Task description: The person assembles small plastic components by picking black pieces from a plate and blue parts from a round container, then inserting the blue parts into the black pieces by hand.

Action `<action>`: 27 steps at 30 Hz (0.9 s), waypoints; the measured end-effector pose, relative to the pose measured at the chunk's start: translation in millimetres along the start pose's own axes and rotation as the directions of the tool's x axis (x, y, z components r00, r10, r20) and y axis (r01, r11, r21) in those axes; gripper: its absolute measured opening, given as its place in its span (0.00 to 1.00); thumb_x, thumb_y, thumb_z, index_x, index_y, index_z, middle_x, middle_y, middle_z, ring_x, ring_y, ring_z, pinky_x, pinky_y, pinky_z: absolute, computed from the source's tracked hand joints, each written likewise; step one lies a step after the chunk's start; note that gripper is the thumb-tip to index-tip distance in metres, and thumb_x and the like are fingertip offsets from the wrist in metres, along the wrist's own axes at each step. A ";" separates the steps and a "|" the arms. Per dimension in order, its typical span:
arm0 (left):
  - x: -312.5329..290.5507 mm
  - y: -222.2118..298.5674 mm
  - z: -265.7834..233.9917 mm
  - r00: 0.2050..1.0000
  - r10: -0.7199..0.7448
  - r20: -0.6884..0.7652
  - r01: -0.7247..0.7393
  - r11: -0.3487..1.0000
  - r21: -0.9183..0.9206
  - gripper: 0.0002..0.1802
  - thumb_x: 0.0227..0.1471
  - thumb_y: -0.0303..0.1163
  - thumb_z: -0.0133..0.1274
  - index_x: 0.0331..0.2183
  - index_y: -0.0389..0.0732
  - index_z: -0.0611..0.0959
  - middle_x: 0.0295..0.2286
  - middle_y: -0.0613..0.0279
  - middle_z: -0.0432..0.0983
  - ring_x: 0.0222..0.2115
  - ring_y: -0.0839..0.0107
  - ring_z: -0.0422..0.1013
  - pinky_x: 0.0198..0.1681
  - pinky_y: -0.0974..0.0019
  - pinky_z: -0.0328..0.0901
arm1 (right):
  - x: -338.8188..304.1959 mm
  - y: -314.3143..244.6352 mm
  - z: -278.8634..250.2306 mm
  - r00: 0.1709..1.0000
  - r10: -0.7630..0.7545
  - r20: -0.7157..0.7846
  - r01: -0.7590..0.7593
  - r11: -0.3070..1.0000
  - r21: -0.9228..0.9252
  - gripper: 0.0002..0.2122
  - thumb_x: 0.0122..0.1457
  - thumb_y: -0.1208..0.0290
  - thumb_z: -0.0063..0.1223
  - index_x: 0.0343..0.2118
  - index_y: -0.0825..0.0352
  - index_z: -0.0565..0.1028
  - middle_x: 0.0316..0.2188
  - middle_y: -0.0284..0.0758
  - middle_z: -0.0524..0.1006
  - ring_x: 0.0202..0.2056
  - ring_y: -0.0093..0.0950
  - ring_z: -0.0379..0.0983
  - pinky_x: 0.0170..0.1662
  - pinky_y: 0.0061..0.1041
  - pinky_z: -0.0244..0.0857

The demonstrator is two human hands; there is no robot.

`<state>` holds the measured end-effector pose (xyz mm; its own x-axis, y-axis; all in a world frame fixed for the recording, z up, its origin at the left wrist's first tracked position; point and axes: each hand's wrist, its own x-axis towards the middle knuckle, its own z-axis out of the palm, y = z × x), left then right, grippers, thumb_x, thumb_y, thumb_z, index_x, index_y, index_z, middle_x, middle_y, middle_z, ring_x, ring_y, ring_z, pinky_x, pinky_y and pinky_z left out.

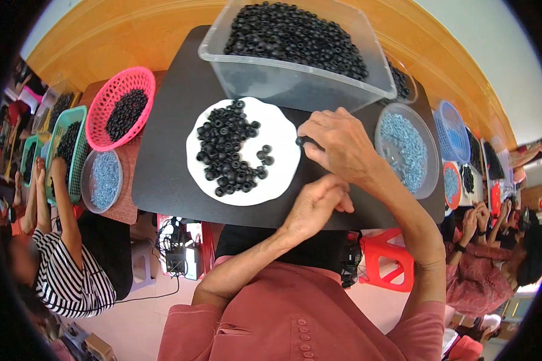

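Note:
Over the dark table, just right of the white plate (275, 127), my right hand (342, 143) is closed in a pinch, with a small black bead (300, 141) at its fingertips. My left hand (317, 206) is held just below, near the table's front edge, its fingers curled together. Whatever it may hold is hidden. A pile of round black beads (226, 144) covers the left half of the plate, and a few lie loose toward its middle. Behind the plate stands a clear plastic tub (301, 78) full of black beads (295, 39).
A clear bowl (430, 174) of pale blue bits (403, 150) stands at the right. To the left are a pink basket (147, 81) of black beads and another bowl (119, 180) of blue pieces. A red stool (376, 265) is under the table. Other people work on both sides.

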<state>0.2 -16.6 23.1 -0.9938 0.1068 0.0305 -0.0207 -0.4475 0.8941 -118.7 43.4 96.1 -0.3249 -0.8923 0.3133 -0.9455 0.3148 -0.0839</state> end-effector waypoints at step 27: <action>2.6 -6.3 9.0 0.983 0.084 -0.161 -0.096 0.993 -0.069 0.14 0.60 0.32 0.41 0.41 0.32 0.72 0.27 0.60 0.74 0.29 0.76 0.68 0.37 0.74 0.64 | -108.8 -7.5 -5.6 0.876 0.481 -0.025 -0.268 0.530 0.805 0.05 0.49 0.80 0.53 0.29 0.74 0.74 0.18 0.35 0.76 0.21 0.17 0.72 0.24 0.18 0.65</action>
<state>-1.3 -5.5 21.5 -0.9966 -0.0754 0.0334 0.0677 -0.5161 0.8538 -76.1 140.0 67.9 -0.7392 -0.6221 0.2580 -0.4330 0.1456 -0.8895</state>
